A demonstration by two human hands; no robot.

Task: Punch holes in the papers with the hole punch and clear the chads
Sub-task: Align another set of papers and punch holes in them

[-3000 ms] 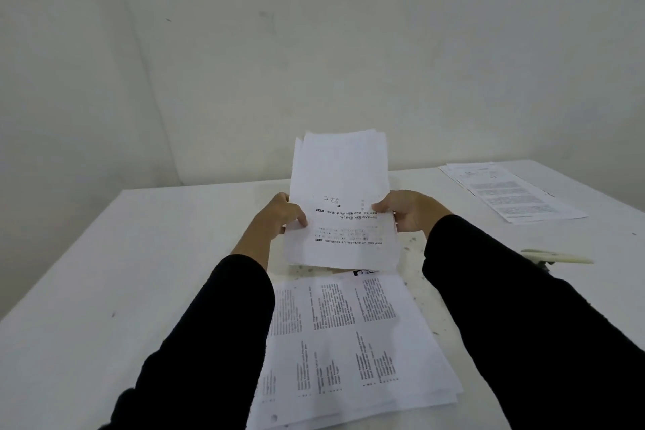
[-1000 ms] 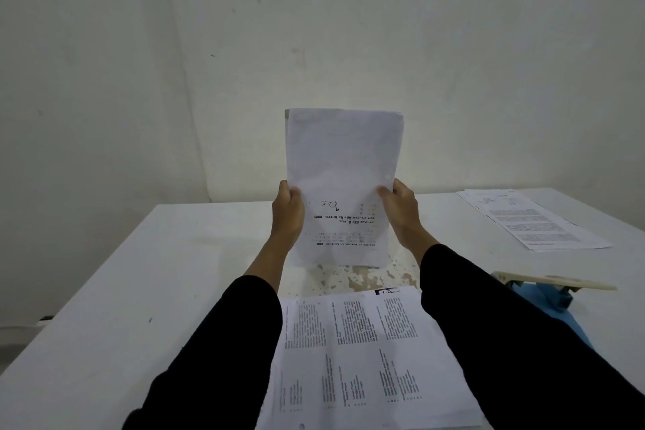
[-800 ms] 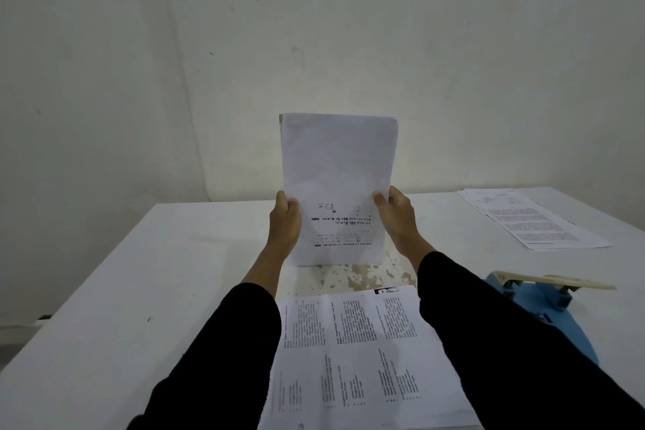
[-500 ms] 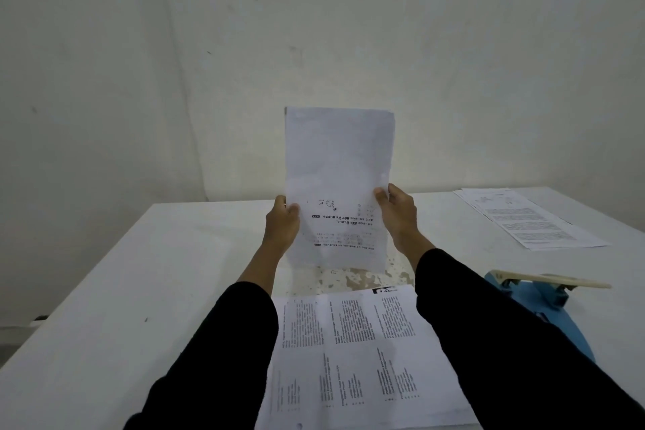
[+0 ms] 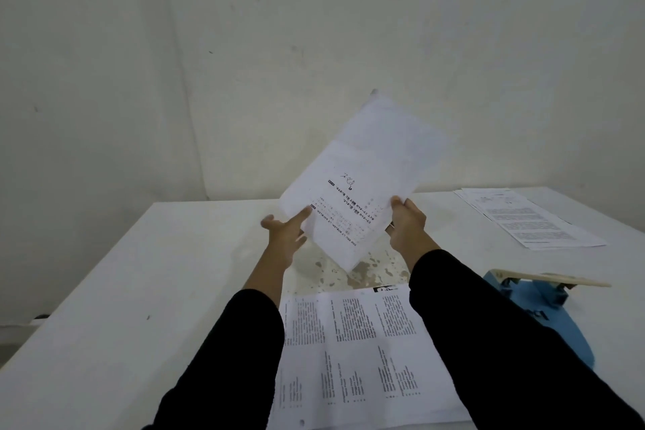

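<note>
The right hand [image 5: 406, 225] pinches the sheaf of papers [image 5: 366, 171] at its lower right edge, and the left hand [image 5: 284, 236] is spread, straight fingers just brushing the lower left edge. Both arms reach forward, the sheaf tilted rightward in the air above the table [image 5: 139, 272]. Light, floppy stuff that is likely to fan or slip, so it's best pinched firmly at both side edges. The hole punch [image 5: 534, 314] waits on the right.

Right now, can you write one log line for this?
right hand: grips paper stack, tilted | left hand: open, touching stack edge | hole punch: untouched on table
</note>
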